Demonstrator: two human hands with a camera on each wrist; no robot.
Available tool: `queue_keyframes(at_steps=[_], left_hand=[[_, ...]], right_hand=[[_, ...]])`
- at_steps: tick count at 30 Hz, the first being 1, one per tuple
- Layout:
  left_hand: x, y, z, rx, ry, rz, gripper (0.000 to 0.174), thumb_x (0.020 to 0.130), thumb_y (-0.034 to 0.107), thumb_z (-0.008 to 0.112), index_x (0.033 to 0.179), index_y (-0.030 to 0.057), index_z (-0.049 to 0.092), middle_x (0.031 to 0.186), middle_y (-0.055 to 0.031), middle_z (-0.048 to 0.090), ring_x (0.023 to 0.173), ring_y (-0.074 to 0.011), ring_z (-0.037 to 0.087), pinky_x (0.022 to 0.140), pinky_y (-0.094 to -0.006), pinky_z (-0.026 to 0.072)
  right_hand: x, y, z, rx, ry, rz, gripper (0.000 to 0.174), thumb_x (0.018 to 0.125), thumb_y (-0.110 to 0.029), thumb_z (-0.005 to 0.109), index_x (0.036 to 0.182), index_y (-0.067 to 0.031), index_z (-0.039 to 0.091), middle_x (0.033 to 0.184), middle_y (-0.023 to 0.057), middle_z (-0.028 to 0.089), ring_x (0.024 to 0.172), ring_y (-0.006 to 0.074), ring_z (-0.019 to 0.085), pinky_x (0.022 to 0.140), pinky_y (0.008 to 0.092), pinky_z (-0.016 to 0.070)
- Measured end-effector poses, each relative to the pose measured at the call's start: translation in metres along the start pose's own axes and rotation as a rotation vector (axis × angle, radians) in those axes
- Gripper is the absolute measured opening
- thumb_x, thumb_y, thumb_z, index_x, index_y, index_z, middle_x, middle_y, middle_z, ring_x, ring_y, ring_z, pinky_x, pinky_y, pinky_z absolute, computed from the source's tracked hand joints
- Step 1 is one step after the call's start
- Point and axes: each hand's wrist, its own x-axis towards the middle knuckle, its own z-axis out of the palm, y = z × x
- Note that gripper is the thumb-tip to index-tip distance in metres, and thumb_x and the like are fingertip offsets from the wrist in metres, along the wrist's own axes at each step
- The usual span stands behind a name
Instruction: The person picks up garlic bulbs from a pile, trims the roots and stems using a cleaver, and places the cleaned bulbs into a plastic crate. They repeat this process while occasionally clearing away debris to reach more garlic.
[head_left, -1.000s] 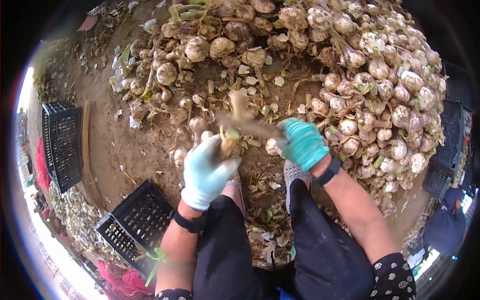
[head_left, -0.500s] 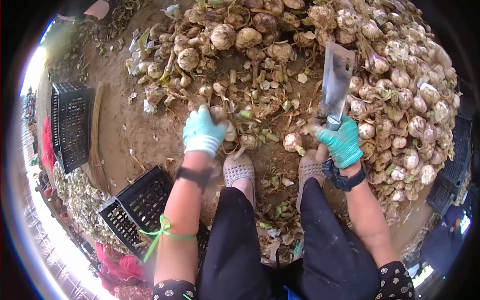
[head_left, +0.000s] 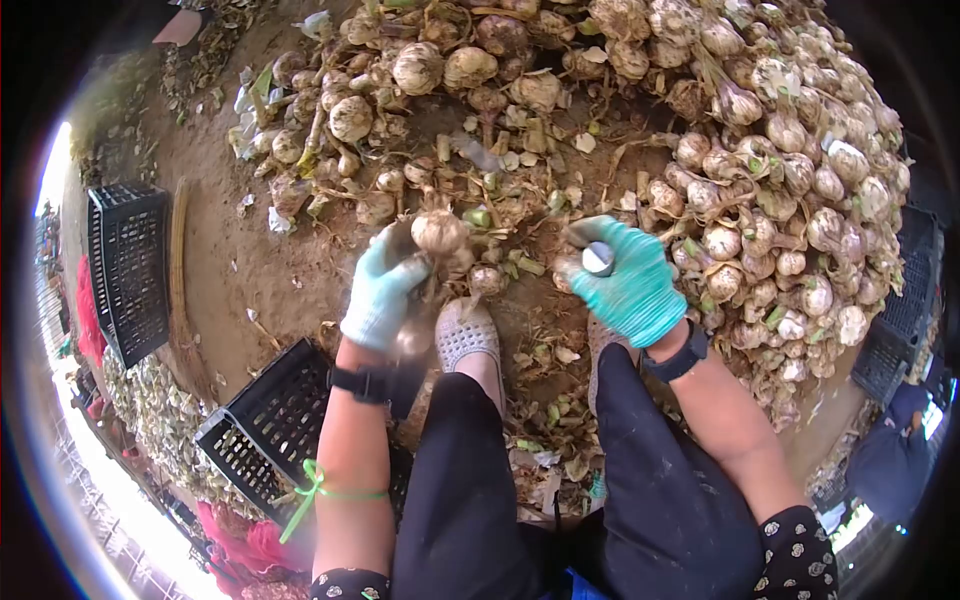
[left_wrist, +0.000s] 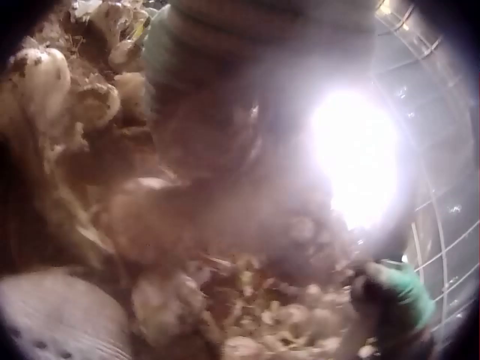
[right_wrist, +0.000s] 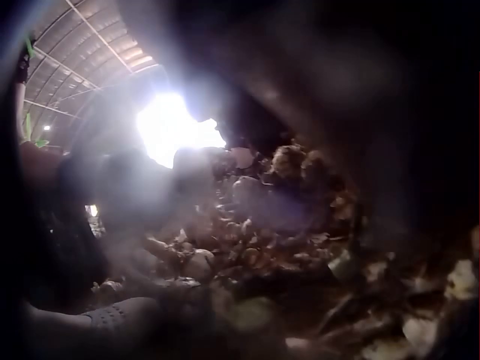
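Note:
In the head view the left hand (head_left: 383,287), in a pale green glove, grips a garlic bulb (head_left: 438,232) above the left shoe. The right hand (head_left: 628,280), gloved in green, is curled round a tool's metal-ended handle (head_left: 598,259); its blade, seen earlier, is a faint blur here at most. Between the two hands a loose bulb (head_left: 487,281) lies on the ground among cut stem pieces. The left wrist view is blurred, with the right hand (left_wrist: 402,295) at its lower right. Dark shapes hide most of the right wrist view.
A large garlic heap (head_left: 790,200) curves across the far side and right. Two black crates, one upright (head_left: 130,270) and one tilted (head_left: 285,400), stand on the left. Shoes (head_left: 467,338) rest on ground strewn with trimmings. A person in dark clothes (head_left: 888,460) is at the far right.
The left hand has taken hold of a bulb and lifted it. The right hand has moved left, and the blade that stood upright has swung out of clear sight.

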Motion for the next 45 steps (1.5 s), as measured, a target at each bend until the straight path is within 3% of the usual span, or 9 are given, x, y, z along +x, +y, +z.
queue_keyframes(at_steps=[13, 18, 25, 27, 28, 31, 35, 39, 45], left_hand=[[-0.031, -0.015, 0.029, 0.128, -0.176, 0.228, 0.055, 0.085, 0.015, 0.05, 0.131, 0.0032, 0.024, 0.122, -0.0135, 0.043, 0.108, -0.0245, 0.047, 0.09, -0.0378, 0.0422], [-0.036, -0.021, 0.034, -0.471, -0.177, 0.063, 0.057, 0.085, 0.02, 0.049, 0.132, 0.0021, 0.022, 0.126, -0.0153, 0.038, 0.113, -0.0265, 0.043, 0.093, -0.0402, 0.0391], [-0.053, 0.038, 0.074, 0.62, -0.376, 0.467, 0.049, 0.062, 0.01, 0.064, 0.106, 0.0024, 0.046, 0.083, -0.0055, 0.059, 0.081, -0.0139, 0.057, 0.078, -0.0252, 0.045], [-0.026, 0.014, 0.068, -0.512, -0.137, -0.306, 0.061, 0.055, 0.01, 0.072, 0.109, 0.0011, 0.045, 0.089, -0.0056, 0.057, 0.084, -0.0149, 0.056, 0.079, -0.0248, 0.0441], [-0.034, 0.013, 0.07, 0.119, -0.122, 0.154, 0.068, 0.056, 0.014, 0.074, 0.115, 0.0008, 0.043, 0.099, -0.0073, 0.054, 0.089, -0.0175, 0.054, 0.082, -0.0266, 0.0435], [-0.025, 0.01, 0.071, 0.508, -0.154, 0.349, 0.076, 0.056, 0.018, 0.077, 0.12, 0.0018, 0.039, 0.106, -0.0094, 0.05, 0.095, -0.0183, 0.052, 0.084, -0.0292, 0.043], [-0.031, 0.004, 0.062, 0.862, 0.077, 0.502, 0.08, 0.057, 0.024, 0.078, 0.122, 0.001, 0.037, 0.114, -0.0136, 0.047, 0.105, -0.0203, 0.046, 0.089, -0.0331, 0.0389], [-0.033, -0.008, 0.05, -0.467, -0.015, -0.149, 0.045, 0.08, 0.016, 0.055, 0.117, -0.0055, 0.039, 0.102, -0.0114, 0.053, 0.096, -0.0167, 0.051, 0.086, -0.0295, 0.0392], [-0.032, 0.004, 0.057, -0.012, 0.03, -0.09, 0.034, 0.07, 0.004, 0.061, 0.102, -0.0058, 0.054, 0.088, -0.0073, 0.06, 0.077, -0.0122, 0.056, 0.071, -0.0239, 0.0442]], right_hand=[[-0.016, -0.026, 0.009, -0.56, -0.065, -0.59, 0.022, 0.063, -0.013, 0.057, 0.083, -0.0044, 0.053, 0.071, 0.0086, 0.053, 0.065, 0.0245, 0.056, 0.055, 0.0355, 0.0429], [-0.01, -0.012, 0.015, -0.428, -0.138, -0.514, 0.026, 0.061, -0.013, 0.059, 0.085, -0.0048, 0.052, 0.072, 0.0091, 0.053, 0.067, 0.027, 0.056, 0.057, 0.0361, 0.0436], [0.016, 0.024, 0.004, -0.319, -0.019, 0.092, 0.021, 0.077, -0.021, 0.054, 0.083, -0.0012, 0.056, 0.066, 0.0142, 0.06, 0.055, 0.0235, 0.058, 0.053, 0.0348, 0.0469], [0.002, -0.001, -0.006, 0.291, 0.076, 0.28, 0.025, 0.077, -0.024, 0.061, 0.082, 0.0007, 0.058, 0.062, 0.008, 0.06, 0.052, 0.0142, 0.057, 0.048, 0.0278, 0.0449], [0.003, -0.005, -0.008, 0.287, 0.082, 0.272, 0.025, 0.077, -0.024, 0.061, 0.082, 0.0007, 0.058, 0.062, 0.008, 0.06, 0.052, 0.0142, 0.057, 0.048, 0.0278, 0.0449], [0.002, -0.011, -0.013, 0.768, -0.33, 0.421, 0.03, 0.073, -0.025, 0.069, 0.081, 0.0016, 0.059, 0.063, 0.0038, 0.058, 0.057, 0.0077, 0.055, 0.051, 0.0241, 0.0446], [-0.005, -0.02, -0.001, 0.572, -0.162, 0.262, 0.033, 0.07, -0.025, 0.072, 0.088, 0.0002, 0.06, 0.07, 0.0046, 0.062, 0.065, 0.0074, 0.054, 0.06, 0.0253, 0.0444], [0.0, -0.034, -0.016, 0.214, -0.339, 0.047, 0.032, 0.069, -0.019, 0.07, 0.094, -0.0022, 0.06, 0.081, 0.0095, 0.063, 0.071, 0.0113, 0.057, 0.063, 0.0268, 0.0452], [-0.003, -0.01, 0.003, -0.124, 0.014, -0.244, 0.023, 0.068, -0.013, 0.063, 0.089, -0.0036, 0.059, 0.075, 0.015, 0.058, 0.07, 0.0294, 0.058, 0.06, 0.0354, 0.0466]])
